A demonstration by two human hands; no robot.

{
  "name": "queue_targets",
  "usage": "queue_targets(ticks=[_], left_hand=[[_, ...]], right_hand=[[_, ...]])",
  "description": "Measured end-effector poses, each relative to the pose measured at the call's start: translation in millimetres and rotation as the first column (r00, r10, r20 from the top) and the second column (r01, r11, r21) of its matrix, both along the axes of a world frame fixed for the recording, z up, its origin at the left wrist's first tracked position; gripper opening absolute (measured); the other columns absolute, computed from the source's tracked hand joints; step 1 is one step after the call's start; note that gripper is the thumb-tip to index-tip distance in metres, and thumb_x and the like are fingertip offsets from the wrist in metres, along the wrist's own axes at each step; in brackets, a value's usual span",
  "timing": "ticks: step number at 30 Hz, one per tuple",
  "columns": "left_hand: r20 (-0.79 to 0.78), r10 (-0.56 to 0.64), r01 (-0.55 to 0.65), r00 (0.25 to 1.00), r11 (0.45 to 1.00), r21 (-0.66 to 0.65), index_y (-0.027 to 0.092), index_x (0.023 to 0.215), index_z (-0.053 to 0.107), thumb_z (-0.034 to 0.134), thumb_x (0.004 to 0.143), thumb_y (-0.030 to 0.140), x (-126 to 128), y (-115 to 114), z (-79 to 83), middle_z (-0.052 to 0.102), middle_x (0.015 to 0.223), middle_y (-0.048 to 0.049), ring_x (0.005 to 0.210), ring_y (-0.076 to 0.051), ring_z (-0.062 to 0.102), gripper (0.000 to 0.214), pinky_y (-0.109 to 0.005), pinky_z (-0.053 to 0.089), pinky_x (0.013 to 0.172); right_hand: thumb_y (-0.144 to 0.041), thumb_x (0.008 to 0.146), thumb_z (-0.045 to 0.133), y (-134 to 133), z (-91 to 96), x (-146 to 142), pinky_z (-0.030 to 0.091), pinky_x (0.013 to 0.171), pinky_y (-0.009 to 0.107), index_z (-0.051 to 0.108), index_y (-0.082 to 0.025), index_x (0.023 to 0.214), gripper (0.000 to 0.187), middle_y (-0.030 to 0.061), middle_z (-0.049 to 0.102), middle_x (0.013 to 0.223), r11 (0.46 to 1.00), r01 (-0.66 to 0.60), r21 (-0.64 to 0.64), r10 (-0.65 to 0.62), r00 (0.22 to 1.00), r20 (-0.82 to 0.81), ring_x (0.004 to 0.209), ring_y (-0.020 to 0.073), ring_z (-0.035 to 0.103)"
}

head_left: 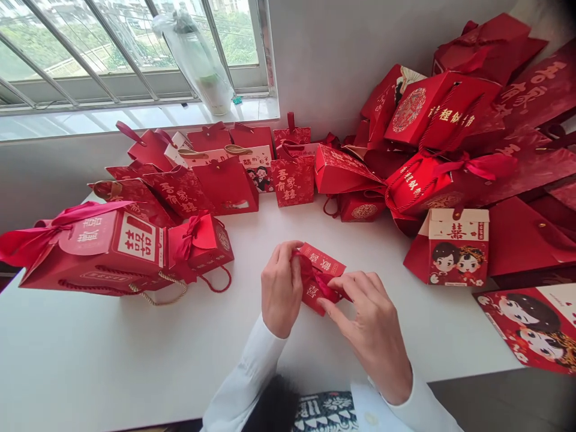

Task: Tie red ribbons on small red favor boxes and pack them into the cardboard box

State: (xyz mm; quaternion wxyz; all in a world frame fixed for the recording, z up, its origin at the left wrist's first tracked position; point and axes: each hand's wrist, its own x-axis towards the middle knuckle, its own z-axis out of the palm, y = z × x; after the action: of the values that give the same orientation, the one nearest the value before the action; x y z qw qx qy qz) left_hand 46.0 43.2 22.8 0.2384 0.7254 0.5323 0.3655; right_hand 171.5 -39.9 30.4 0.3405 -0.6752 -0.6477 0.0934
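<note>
I see the left hand (281, 291) with its fingers curled against the near-left side of a small red paper box with gold characters (312, 293); I cannot tell exactly what they pinch. The right hand (371, 312) pinches a magenta satin ribbon (329, 289) on it between thumb and fingers. The box lies between both hands, over a glossy white tabletop (135, 366). Leftward I have a large red ribboned carton (103, 258); rightward, a cream-and-red box with a cartoon couple (456, 252).

- Sm. red box (324, 258), ctr.: 歡, rest blurred.
- Lg. red box (51, 270), L: label (140, 240) 囍; flap (90, 233) 歡囍.
- Upright bag (293, 181), back ctr.: 吾家有囍; ditto angled bag (179, 193) to its L.
- Couple-print bag (258, 170), back: 囍的日子.
- Corded box (436, 99), upper R: 前程似锦, part-hidden.
- Cream-&-red box (458, 247), R: 囍.
</note>
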Motion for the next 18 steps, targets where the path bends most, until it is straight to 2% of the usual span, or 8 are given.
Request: queue_targets(ticks=[2,4,7,12,15,18], left_hand=[[-0.010,-0.005,0.006,1.000,1.000,0.014,0.019,0.102,0.056,0.035,0.093,0.011,1.2,0.1,-1.0,0.062,0.099,-0.0032,0.083,-0.014,0.060,0.025,-0.025,0.047,0.073],[-0.020,-0.008,0.008,1.000,1.000,0.019,0.019,0.100,0.057,0.034,0.093,0.011,2.2,0.2,-2.4,0.061,0.097,-0.0028,0.080,-0.013,0.059,0.025,-0.025,0.046,0.071],[-0.054,-0.003,0.004,0.999,1.000,0.029,0.019,0.098,0.058,0.035,0.093,0.012,2.7,-0.6,-4.1,0.060,0.091,-0.0022,0.073,-0.013,0.058,0.024,-0.025,0.044,0.068],[-0.090,-0.008,0.008,0.996,1.000,-0.005,0.019,0.094,0.056,0.038,0.092,0.011,-0.9,-6.3,-0.2,0.060,0.087,-0.0019,0.071,-0.013,0.057,0.020,-0.026,0.043,0.067],[-0.086,-0.045,0.038,0.995,0.997,-0.071,0.020,0.096,0.055,0.038,0.092,0.013,-6.6,-10.6,6.4,0.060,0.090,-0.0023,0.072,-0.014,0.057,0.019,-0.027,0.043,0.066],[-0.049,-0.095,0.088,0.994,0.986,-0.139,0.020,0.100,0.054,0.039,0.090,0.011,-12.7,-13.7,12.3,0.059,0.093,-0.0022,0.073,-0.013,0.058,0.020,-0.026,0.045,0.065]], right_hand=[[-0.016,0.087,0.058,1.1,-0.1,-3.3,0.042,0.074,0.033,0.056,-0.020,0.087,0.004,0.0012,0.058,0.086,1.000,-0.009,0.021,0.008,0.999,0.042,0.083,0.0200,0.049],[-0.012,0.089,0.052,1.8,0.1,-5.5,0.041,0.074,0.033,0.055,-0.019,0.086,0.008,0.0024,0.057,0.086,0.997,-0.028,0.068,0.023,0.997,0.070,0.082,0.0199,0.050],[-0.010,0.089,0.047,1.7,0.6,-7.3,0.042,0.072,0.030,0.053,-0.020,0.085,0.012,0.0016,0.057,0.083,0.992,-0.038,0.118,0.036,0.999,0.019,0.078,0.0172,0.052],[-0.016,0.085,0.053,0.3,1.8,-9.1,0.045,0.063,0.024,0.050,-0.023,0.089,0.008,-0.0028,0.058,0.079,0.998,0.045,0.049,-0.033,0.976,-0.216,0.068,0.0126,0.054],[-0.018,0.085,0.056,-2.1,2.4,-8.1,0.046,0.066,0.025,0.051,-0.023,0.099,0.016,-0.0009,0.060,0.089,0.998,0.051,0.029,-0.043,0.975,-0.218,0.074,0.0139,0.056],[-0.015,0.087,0.053,-5.4,3.7,-5.5,0.046,0.068,0.025,0.052,-0.023,0.103,0.019,-0.0005,0.060,0.089,0.999,0.014,0.040,-0.008,0.987,-0.160,0.077,0.0143,0.056]])
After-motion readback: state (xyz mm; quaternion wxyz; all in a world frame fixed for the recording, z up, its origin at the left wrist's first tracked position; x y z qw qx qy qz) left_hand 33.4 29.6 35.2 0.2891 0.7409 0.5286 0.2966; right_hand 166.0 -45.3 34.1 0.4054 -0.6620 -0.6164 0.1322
